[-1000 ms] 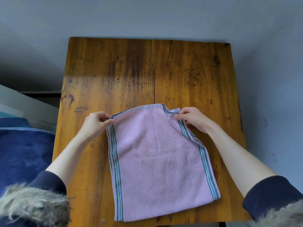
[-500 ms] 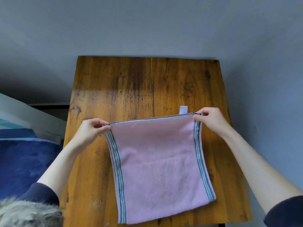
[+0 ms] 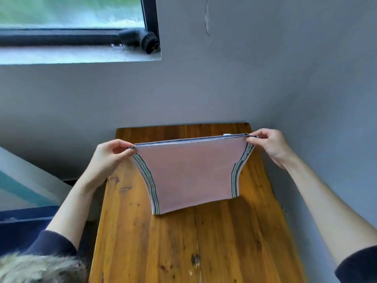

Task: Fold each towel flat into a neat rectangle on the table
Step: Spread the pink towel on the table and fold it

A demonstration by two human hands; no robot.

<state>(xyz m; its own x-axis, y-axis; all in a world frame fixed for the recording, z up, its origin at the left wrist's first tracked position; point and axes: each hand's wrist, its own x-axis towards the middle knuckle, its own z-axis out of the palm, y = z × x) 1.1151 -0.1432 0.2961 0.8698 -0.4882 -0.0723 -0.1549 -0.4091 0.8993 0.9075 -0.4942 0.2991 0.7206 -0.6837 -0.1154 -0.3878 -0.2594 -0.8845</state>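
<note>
The pink towel [image 3: 191, 176] hangs in the air above the far half of the wooden table [image 3: 193, 242], stretched taut along its top edge between two hands. It looks doubled over, with two layers showing along that dark-trimmed top edge, and a small white tag peeks up near the right corner. Green, white and dark stripes run down both side edges, which curve inward below the held corners. Whether the lower edge touches the tabletop cannot be told. The left hand [image 3: 108, 156] pinches the top left corner between thumb and curled fingers; the right hand [image 3: 269, 146] pinches the top right corner the same way. Both forearms are bare, with dark sleeves pushed up, and a patch of grey fur trim shows at the bottom left. The table stands against a grey wall [image 3: 265, 78]. High on the left is a window [image 3: 71, 15] with a dark frame, and a black round object [image 3: 150, 42] sits on its sill
</note>
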